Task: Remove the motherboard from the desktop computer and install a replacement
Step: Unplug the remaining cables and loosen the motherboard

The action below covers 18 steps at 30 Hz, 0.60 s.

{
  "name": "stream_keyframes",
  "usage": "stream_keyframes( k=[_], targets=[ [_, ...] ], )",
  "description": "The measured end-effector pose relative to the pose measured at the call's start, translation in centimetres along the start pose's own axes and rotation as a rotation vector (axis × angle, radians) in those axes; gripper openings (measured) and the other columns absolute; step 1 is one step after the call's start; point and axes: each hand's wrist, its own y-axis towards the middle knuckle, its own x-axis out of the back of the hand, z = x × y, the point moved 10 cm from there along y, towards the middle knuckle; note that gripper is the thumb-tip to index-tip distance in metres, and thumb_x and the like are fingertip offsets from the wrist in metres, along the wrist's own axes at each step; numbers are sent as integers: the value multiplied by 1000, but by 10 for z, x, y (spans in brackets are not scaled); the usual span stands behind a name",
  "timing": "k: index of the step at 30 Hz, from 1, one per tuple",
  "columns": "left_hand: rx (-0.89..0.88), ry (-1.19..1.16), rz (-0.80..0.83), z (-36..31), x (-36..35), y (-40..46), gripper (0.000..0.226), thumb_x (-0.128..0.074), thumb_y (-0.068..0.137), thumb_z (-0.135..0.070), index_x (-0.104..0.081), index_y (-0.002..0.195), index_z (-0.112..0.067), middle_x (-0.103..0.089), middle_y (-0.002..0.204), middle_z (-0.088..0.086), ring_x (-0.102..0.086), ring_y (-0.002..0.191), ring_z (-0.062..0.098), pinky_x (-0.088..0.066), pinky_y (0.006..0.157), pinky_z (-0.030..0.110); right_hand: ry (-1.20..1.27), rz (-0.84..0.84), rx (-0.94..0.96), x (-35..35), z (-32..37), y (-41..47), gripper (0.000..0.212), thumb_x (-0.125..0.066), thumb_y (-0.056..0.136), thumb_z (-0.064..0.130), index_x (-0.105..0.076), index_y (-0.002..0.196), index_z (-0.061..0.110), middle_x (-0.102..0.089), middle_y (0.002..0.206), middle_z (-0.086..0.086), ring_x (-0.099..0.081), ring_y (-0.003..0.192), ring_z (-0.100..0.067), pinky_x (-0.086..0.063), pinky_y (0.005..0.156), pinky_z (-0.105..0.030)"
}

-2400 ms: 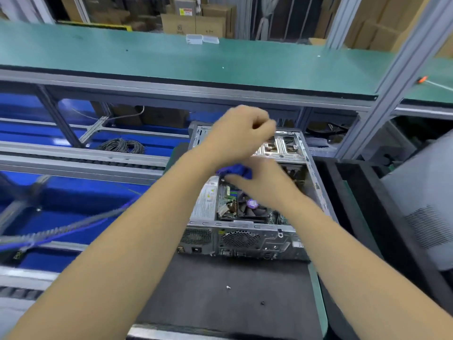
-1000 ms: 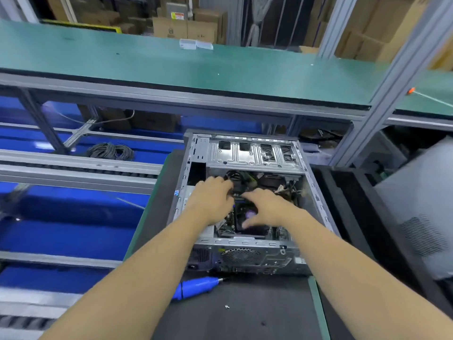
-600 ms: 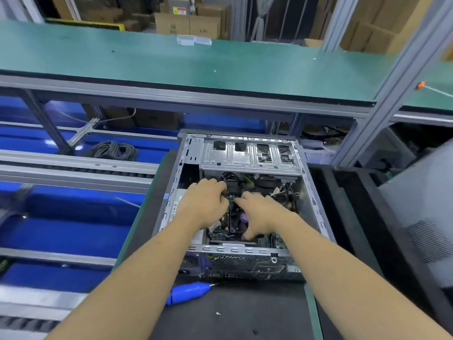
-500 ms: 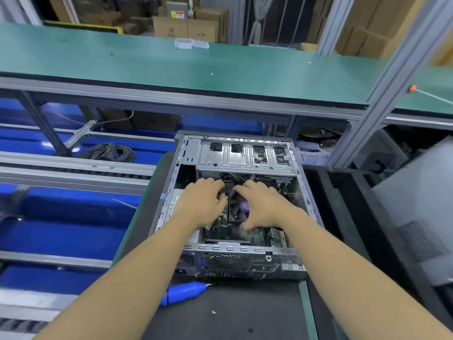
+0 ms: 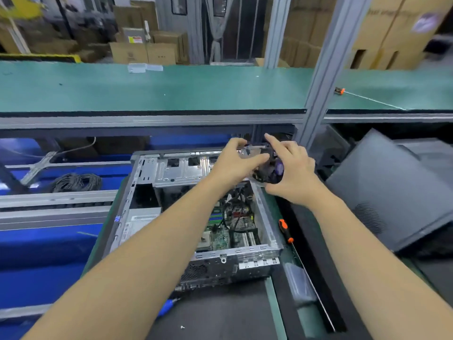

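An open grey desktop case [image 5: 147, 177] lies on the dark bench mat. Inside it the green motherboard [image 5: 221, 238] shows its bare CPU socket, slots and loose black cables. Above the case's far right corner both hands hold the black CPU cooler fan [image 5: 267, 168] with a purple hub. My left hand [image 5: 235, 163] grips its left side, thumb under and fingers over the top. My right hand [image 5: 291, 170] cups its right side with the index finger raised.
An orange-handled screwdriver [image 5: 285, 230] lies right of the case. A blue electric screwdriver [image 5: 165, 309] peeks out below my left forearm. The dark side panel [image 5: 392, 192] leans at the right. A green shelf [image 5: 157, 89] and a grey post [image 5: 323, 77] stand behind; coiled cable [image 5: 76, 181] lies at the left.
Both hands were down in the case on the cooler fan. They have lifted it out and carried it up to the far right, leaving the CPU socket uncovered.
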Motion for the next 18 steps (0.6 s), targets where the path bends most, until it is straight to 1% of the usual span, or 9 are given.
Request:
stream_keyframes(
  k=[1, 2, 4, 6, 8, 11, 14, 16, 18],
  targets=[
    [-41, 0, 23, -12, -17, 0, 64, -72, 84, -53, -46, 137, -28, -59, 115, -11, -59, 100, 5, -45, 77, 25, -51, -22, -46, 6, -15, -6, 106, -68, 60, 53, -15, 152, 49, -39, 127, 3, -29, 123, -20, -30, 95, -45],
    [-68, -5, 57, -22, -35, -1, 60, -67, 87, -53, -45, 138, -29, -60, 111, -11, -60, 99, 4, -45, 77, 24, -90, -26, -95, 9, -32, -13, 108, -72, 60, 51, -14, 151, 49, -40, 126, 2, -29, 122, -21, -32, 95, -46],
    [-87, -12, 152, -33, -76, -3, 51, -58, 93, -52, -46, 138, -32, -66, 109, -6, -62, 103, 10, -47, 81, 28, -90, 20, -193, 6, -72, -29, 113, -80, 60, 41, -13, 151, 47, -42, 123, 0, -32, 119, -25, -37, 95, -46],
    [-115, 63, 263, -35, -118, -8, 48, -54, 95, -50, -46, 139, -32, -65, 109, -6, -62, 105, 14, -48, 88, 34, 2, 97, -271, -5, -112, -49, 111, -82, 59, 33, -20, 152, 37, -44, 123, -2, -37, 118, -27, -42, 98, -45],
    [-140, 181, 340, -28, -155, -16, 50, -52, 97, -47, -42, 143, -33, -62, 108, -9, -62, 102, 16, -50, 91, 38, 33, 173, -333, -17, -150, -72, 105, -81, 61, 26, -29, 152, 26, -46, 128, -4, -40, 123, -29, -42, 101, -43],
    [-177, 383, 382, -7, -192, -22, 52, -50, 96, -43, -37, 145, -33, -60, 123, -1, -59, 107, 24, -50, 94, 45, -36, 319, -406, -37, -203, -112, 107, -79, 64, 17, -24, 156, 20, -44, 137, -7, -40, 127, -31, -42, 104, -42],
    [-236, 609, 448, 16, -220, -28, 58, -51, 94, -37, -33, 149, -31, -55, 135, 2, -51, 120, 29, -43, 100, 48, -96, 492, -460, -57, -250, -161, 107, -76, 63, 19, -25, 157, 20, -44, 133, -6, -42, 122, -32, -43, 102, -40],
    [-232, 672, 491, 30, -234, -30, 59, -50, 94, -34, -31, 150, -28, -53, 137, 4, -47, 124, 30, -40, 102, 47, -65, 526, -483, -64, -273, -188, 104, -76, 61, 18, -31, 155, 21, -45, 132, -4, -45, 121, -29, -43, 103, -36],
    [-215, 709, 502, 40, -243, -29, 59, -50, 94, -31, -31, 151, -27, -52, 139, 5, -48, 125, 31, -40, 101, 46, 7, 500, -456, -69, -284, -203, 99, -75, 60, 17, -39, 151, 21, -45, 130, 1, -47, 120, -24, -42, 104, -34]
  ],
)
